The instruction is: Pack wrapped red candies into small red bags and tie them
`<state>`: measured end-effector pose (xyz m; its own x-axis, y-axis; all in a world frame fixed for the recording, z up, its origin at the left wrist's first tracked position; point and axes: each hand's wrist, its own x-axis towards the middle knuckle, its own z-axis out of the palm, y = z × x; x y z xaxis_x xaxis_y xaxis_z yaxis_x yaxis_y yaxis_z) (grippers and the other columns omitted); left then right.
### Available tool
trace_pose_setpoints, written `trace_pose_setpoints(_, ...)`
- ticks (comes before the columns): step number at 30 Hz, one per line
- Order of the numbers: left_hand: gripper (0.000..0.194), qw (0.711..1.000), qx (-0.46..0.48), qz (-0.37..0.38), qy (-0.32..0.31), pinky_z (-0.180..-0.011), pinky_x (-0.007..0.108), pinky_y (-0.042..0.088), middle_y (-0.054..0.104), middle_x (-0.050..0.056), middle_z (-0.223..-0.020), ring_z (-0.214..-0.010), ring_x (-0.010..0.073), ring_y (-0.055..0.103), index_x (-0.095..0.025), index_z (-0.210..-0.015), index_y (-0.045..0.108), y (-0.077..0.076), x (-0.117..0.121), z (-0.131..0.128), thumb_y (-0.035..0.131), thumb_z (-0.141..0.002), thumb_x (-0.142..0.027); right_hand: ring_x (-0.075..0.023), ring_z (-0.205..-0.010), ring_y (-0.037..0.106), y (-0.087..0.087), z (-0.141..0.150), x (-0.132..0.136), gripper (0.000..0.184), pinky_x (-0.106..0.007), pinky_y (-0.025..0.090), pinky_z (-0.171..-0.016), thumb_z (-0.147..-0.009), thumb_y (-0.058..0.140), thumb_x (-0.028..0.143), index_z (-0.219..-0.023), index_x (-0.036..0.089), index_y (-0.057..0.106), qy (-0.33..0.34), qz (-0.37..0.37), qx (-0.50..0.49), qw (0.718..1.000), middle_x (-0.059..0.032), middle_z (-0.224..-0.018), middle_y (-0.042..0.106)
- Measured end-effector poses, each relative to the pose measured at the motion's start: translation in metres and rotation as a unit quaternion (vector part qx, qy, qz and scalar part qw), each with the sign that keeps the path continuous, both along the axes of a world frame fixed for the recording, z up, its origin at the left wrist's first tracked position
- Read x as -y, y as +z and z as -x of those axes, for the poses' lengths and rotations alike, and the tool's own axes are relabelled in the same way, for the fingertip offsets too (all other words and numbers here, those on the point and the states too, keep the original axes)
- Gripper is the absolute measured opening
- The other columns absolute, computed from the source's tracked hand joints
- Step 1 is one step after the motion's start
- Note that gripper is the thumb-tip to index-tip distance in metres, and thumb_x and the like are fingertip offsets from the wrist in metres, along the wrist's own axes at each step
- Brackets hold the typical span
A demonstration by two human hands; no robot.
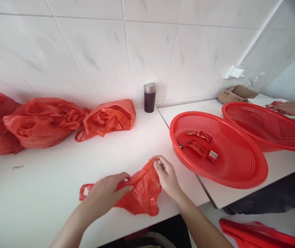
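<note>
A thin red plastic bag (pixel 145 193) lies crumpled on the white table near its front edge, with a handle loop sticking out at the left. My left hand (pixel 108 187) is closed on the bag's left part, thumb and fingers pinching the plastic. At the bag's upper right corner, my right hand (pixel 166 174) pinches the edge between thumb and fingers. Just to the right stands a red perforated basket (pixel 240 162) holding several small red wrapped packets (pixel 196 148).
Along the wall at the left sit stuffed red plastic bags (pixel 46 127) and another bag (pixel 108 119) on its side. A dark tumbler (pixel 150 98) stands by the wall. At right are a second red basket (pixel 261 144), a cardboard box (pixel 236 94) and another person's hand (pixel 288 108).
</note>
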<state>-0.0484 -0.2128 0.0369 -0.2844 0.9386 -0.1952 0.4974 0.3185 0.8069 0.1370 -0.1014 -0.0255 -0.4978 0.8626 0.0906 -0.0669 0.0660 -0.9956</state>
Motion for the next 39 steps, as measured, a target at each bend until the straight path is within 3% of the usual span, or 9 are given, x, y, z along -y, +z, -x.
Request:
trace_pose_setpoints(3,0.031,0.996,0.036,0.044,0.071,-0.042,0.023,0.031,0.053,-0.002,-0.048,-0.044,0.0151,0.046,-0.024,-0.056,0.061,-0.018,0.026,0.004,0.063,-0.074,-0.049,-0.0093,-0.043,0.035,0.026,0.002,-0.008,0.025,-0.021,0.029,-0.041,-0.090,0.051,0.046,-0.095,0.022,0.058,-0.005,-0.038,0.032,0.999,0.0078,-0.052,0.038)
trace_pose_setpoints(9,0.033,0.970,0.013,-0.020,0.243,-0.044,0.024,0.041,0.065,0.000,-0.064,-0.054,0.0180,0.055,-0.026,-0.075,0.071,-0.016,0.050,0.033,0.062,-0.071,-0.057,-0.0106,-0.049,0.040,0.057,-0.004,-0.011,0.020,-0.022,0.033,-0.047,-0.090,0.053,0.041,-0.094,0.023,0.060,-0.005,-0.153,0.103,0.983,0.0048,-0.057,0.046)
trace_pose_setpoints(14,0.022,0.951,-0.078,-0.157,0.255,-0.044,0.024,0.042,0.070,0.002,-0.086,-0.069,0.0215,0.060,-0.030,-0.078,0.071,-0.013,0.054,0.027,0.060,-0.075,-0.049,-0.0123,-0.062,0.050,0.070,-0.006,-0.011,0.016,-0.023,0.040,-0.057,-0.091,0.053,0.037,-0.090,0.023,0.058,-0.062,-0.212,0.105,0.970,0.0013,-0.072,0.057)
trace_pose_setpoints(18,0.021,0.947,-0.128,-0.153,0.252,-0.045,0.027,0.043,0.069,0.001,-0.086,-0.062,0.0196,0.058,-0.031,-0.082,0.069,-0.023,0.058,0.031,0.056,-0.078,-0.048,-0.0118,-0.059,0.046,0.077,-0.009,-0.018,0.027,-0.024,0.038,-0.056,-0.093,0.049,0.038,-0.073,0.021,0.051,-0.076,-0.247,0.125,0.958,0.0021,-0.067,0.051)
trace_pose_setpoints(22,0.022,0.927,-0.201,-0.154,0.276,-0.059,0.030,0.048,0.067,0.002,-0.098,-0.076,0.0227,0.062,-0.032,-0.088,0.068,-0.037,0.064,0.047,0.052,-0.081,-0.045,-0.0128,-0.060,0.046,0.080,-0.011,-0.025,0.031,-0.025,0.038,-0.055,-0.094,0.048,0.039,-0.068,0.020,0.051,-0.096,-0.264,0.139,0.950,0.0015,-0.064,0.050)
trace_pose_setpoints(26,0.023,0.930,-0.083,-0.132,0.332,-0.062,0.031,0.049,0.068,0.003,-0.095,-0.075,0.0227,0.064,-0.030,-0.091,0.066,-0.039,0.065,0.053,0.055,-0.079,-0.047,-0.0187,-0.085,0.058,0.095,-0.004,0.003,0.010,-0.031,0.047,-0.074,-0.091,0.053,0.028,-0.095,0.023,0.061,-0.177,-0.348,0.082,0.917,-0.0049,-0.093,0.064)
trace_pose_setpoints(28,0.027,0.940,0.039,-0.133,0.312,-0.058,0.030,0.049,0.067,0.002,-0.082,-0.066,0.0206,0.062,-0.027,-0.092,0.064,-0.035,0.062,0.048,0.058,-0.078,-0.050,-0.0199,-0.092,0.060,0.101,0.007,0.033,0.016,-0.034,0.048,-0.081,-0.090,0.053,0.022,-0.103,0.026,0.062,-0.123,-0.421,0.029,0.898,-0.0053,-0.099,0.065)
trace_pose_setpoints(32,0.030,0.925,0.251,-0.157,0.238,-0.054,0.026,0.048,0.063,0.001,-0.072,-0.061,0.0165,0.057,-0.023,-0.087,0.061,-0.026,0.053,0.027,0.066,-0.075,-0.050,-0.0167,-0.078,0.062,0.090,0.045,0.074,0.017,-0.029,0.049,-0.072,-0.091,0.051,0.021,-0.102,0.027,0.063,0.160,-0.484,0.052,0.859,-0.0018,-0.092,0.069)
trace_pose_setpoints(39,0.025,0.921,0.321,-0.115,0.189,-0.058,0.021,0.046,0.061,0.000,-0.068,-0.062,0.0125,0.054,-0.019,-0.083,0.066,-0.025,0.054,0.007,0.070,-0.077,-0.043,-0.0209,-0.084,0.061,0.040,0.075,0.024,0.024,-0.034,0.043,-0.077,-0.089,0.043,0.013,-0.091,0.019,0.066,0.141,-0.487,0.315,0.803,-0.0057,-0.087,0.069)
